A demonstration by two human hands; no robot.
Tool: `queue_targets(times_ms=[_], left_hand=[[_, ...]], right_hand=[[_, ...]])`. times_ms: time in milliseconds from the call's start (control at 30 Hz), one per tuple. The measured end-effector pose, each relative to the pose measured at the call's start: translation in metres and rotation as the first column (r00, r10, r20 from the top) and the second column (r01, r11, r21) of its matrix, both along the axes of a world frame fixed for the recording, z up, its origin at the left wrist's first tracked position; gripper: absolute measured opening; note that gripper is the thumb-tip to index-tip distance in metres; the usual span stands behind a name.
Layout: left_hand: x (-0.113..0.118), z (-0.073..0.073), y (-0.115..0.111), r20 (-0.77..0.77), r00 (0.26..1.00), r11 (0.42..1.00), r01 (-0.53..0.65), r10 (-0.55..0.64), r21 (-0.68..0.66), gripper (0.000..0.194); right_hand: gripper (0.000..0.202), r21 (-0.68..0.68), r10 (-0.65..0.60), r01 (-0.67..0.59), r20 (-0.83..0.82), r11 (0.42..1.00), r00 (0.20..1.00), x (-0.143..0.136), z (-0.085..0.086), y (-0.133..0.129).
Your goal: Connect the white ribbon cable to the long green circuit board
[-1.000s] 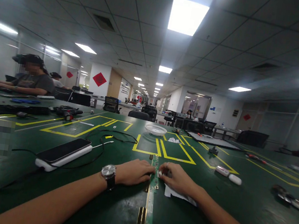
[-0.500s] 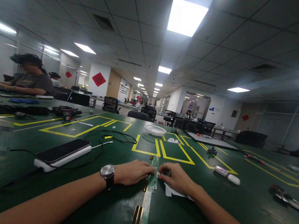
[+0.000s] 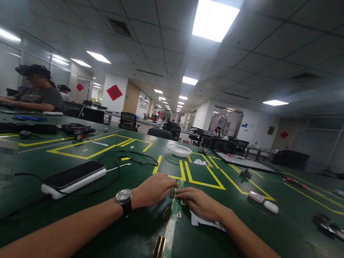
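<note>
From my remote seat, dial centred on the hands, 12 pointing away from the wearer. Work at the far end of a narrow green circuit strip (image 3: pixel 169 236) looks to be in progress; nothing I see marks it as finished. Three gold-coloured pieces (image 3: pixel 159 248) sit along the strip's left edge, seemingly in place, though I cannot tell whether they are fixed. How much is left I cannot judge: the fingers hide the 12 o'clock end. The strip lies on the green table (image 3: pixel 129 243), running from between the fingertips down to 6 o'clock, its near stretch clear of both hands. Left hand (image 3: pixel 154 192) comes in from 8 o'clock, fingers bent over the far end beside the furthest gold piece; whether they pinch anything I cannot tell. Right hand (image 3: pixel 202 203) comes in from 4, fingers stretched low to the strip's right edge, apparently touching it, grip unclear. Fingertips of the two hands are very near each other; contact between them uncertain. White paper (image 3: pixel 206 223) lies beneath the right wrist.
</note>
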State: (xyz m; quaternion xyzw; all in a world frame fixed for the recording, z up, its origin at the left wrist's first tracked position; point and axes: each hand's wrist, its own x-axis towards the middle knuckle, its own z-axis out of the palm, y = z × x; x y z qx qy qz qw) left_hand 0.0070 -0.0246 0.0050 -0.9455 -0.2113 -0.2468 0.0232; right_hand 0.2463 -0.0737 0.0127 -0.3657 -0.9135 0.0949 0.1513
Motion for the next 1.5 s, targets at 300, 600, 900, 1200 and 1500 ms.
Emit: queue_targets(times_ms=[300,600,900,1200,1500], left_hand=[[0.002,0.0,-0.003,-0.078,0.997,1.0,-0.005,0.004,-0.008,0.027],[0.002,0.003,-0.005,-0.098,0.995,0.999,-0.012,0.015,0.035,0.03],[0.002,-0.003,-0.002,-0.154,0.988,0.998,-0.016,0.025,0.057,0.027],[0.001,-0.007,0.001,-0.191,0.981,0.999,-0.018,0.027,0.049,0.026],[0.001,-0.007,-0.001,-0.216,0.976,0.999,-0.009,0.016,0.033,0.024]], right_hand=[[0.043,0.182,-0.367,0.33,0.235,0.926,0.9,0.026,-0.004,0.011],[0.058,0.107,-0.505,0.495,0.249,0.862,0.826,0.025,-0.008,0.006],[0.065,0.006,-0.496,0.511,0.253,0.859,0.831,0.027,-0.006,0.005],[0.074,-0.07,-0.475,0.513,0.29,0.855,0.831,0.027,0.001,0.0],[0.092,-0.125,-0.407,0.46,0.307,0.879,0.86,0.031,0.005,-0.007]])
